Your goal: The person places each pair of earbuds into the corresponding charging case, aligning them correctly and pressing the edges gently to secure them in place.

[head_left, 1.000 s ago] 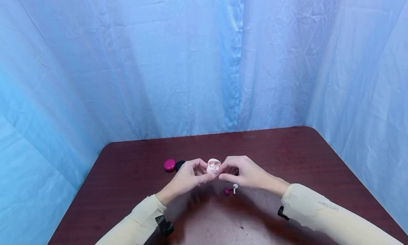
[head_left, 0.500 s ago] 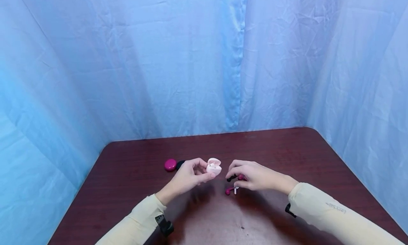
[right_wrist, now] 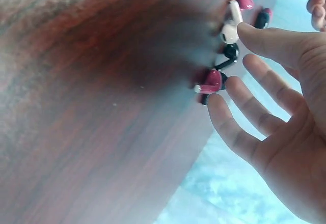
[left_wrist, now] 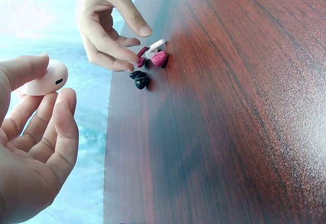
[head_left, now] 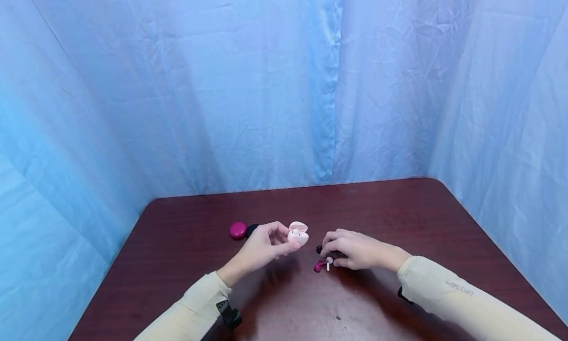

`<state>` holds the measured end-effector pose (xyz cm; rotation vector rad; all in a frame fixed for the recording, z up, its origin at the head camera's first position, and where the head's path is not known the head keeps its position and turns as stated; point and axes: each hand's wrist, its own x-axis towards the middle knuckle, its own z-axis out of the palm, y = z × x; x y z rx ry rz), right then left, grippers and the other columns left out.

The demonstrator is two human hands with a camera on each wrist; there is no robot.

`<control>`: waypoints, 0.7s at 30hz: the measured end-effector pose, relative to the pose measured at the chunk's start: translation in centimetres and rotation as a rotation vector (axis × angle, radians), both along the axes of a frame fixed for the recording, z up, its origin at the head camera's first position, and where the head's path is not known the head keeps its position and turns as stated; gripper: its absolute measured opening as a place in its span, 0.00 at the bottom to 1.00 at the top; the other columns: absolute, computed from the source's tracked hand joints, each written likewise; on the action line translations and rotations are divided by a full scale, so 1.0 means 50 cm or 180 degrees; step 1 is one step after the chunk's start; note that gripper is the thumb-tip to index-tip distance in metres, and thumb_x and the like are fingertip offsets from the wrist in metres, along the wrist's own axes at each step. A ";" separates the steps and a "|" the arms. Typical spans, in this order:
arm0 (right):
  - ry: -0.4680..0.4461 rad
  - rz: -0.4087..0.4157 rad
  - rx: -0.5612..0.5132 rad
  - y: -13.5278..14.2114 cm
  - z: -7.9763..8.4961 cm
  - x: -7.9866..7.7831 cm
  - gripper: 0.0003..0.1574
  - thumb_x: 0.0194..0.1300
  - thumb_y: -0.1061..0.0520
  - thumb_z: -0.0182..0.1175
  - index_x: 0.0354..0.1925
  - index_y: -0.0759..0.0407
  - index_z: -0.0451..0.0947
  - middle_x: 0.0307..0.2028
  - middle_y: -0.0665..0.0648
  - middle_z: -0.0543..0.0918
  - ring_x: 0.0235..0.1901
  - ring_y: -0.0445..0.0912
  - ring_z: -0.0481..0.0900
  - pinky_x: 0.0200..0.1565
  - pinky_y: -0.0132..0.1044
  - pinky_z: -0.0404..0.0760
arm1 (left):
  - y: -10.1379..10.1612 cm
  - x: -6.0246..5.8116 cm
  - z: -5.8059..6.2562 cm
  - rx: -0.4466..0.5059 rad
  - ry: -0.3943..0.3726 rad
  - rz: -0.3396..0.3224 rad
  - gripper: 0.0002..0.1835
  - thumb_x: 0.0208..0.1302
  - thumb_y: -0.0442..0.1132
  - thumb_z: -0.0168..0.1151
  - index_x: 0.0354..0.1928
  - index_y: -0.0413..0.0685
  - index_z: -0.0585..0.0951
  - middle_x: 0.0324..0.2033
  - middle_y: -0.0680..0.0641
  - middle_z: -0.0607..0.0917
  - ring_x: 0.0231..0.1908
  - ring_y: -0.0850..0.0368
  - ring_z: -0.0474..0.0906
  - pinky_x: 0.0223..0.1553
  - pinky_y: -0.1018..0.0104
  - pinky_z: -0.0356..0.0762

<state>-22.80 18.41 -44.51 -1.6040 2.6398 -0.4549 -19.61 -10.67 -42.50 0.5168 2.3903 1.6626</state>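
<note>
My left hand [head_left: 264, 240] grips a pale pink earbud case [head_left: 298, 238] by its side, above the table, with its lid raised. Whether anything sits inside is too small to tell. The left wrist view shows a dark port on the case's underside. Low over a cluster of loose earbuds is my right hand [head_left: 359, 250], its fingers spread and slightly bent. A white earbud [right_wrist: 230, 33] lies right by the right thumb tip; contact is unclear. Close around are a magenta earbud [head_left: 317, 267], another magenta earbud [right_wrist: 214, 79] near the fingertips, and a black earbud [right_wrist: 231, 52].
A round magenta case [head_left: 237, 230] stands left of the left hand. Beside it is a black case [head_left: 251, 229], partly hidden by that hand. Pale blue curtains [head_left: 266, 94] enclose the dark red wooden table [head_left: 381, 208] at the back and sides.
My right hand has left the pink case and moved right and down to the loose earbuds. The left hand keeps holding the case in nearly the same place.
</note>
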 end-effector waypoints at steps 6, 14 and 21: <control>0.0124 -0.0071 0.0084 0.000 -0.018 -0.002 0.18 0.57 0.63 0.72 0.45 0.47 0.87 0.43 0.45 0.79 0.44 0.44 0.76 0.42 0.41 0.81 | 0.003 0.001 -0.001 0.0049 -0.0030 -0.0013 0.16 0.61 0.45 0.75 0.44 0.46 0.80 0.34 0.49 0.85 0.28 0.51 0.80 0.33 0.44 0.84; 0.0462 -0.0050 0.0163 -0.011 -0.021 0.004 0.14 0.57 0.62 0.73 0.42 0.48 0.87 0.39 0.45 0.81 0.37 0.44 0.74 0.39 0.38 0.79 | 0.006 0.000 -0.002 0.0052 -0.0019 0.0001 0.17 0.61 0.44 0.75 0.44 0.44 0.80 0.34 0.48 0.84 0.27 0.53 0.80 0.31 0.53 0.84; 0.0563 0.0018 0.0043 -0.023 -0.024 0.003 0.09 0.60 0.60 0.71 0.39 0.48 0.86 0.35 0.45 0.80 0.33 0.43 0.71 0.34 0.36 0.77 | 0.009 0.001 0.001 0.0099 -0.0052 0.0042 0.17 0.61 0.42 0.75 0.45 0.42 0.80 0.34 0.48 0.84 0.29 0.48 0.81 0.31 0.50 0.84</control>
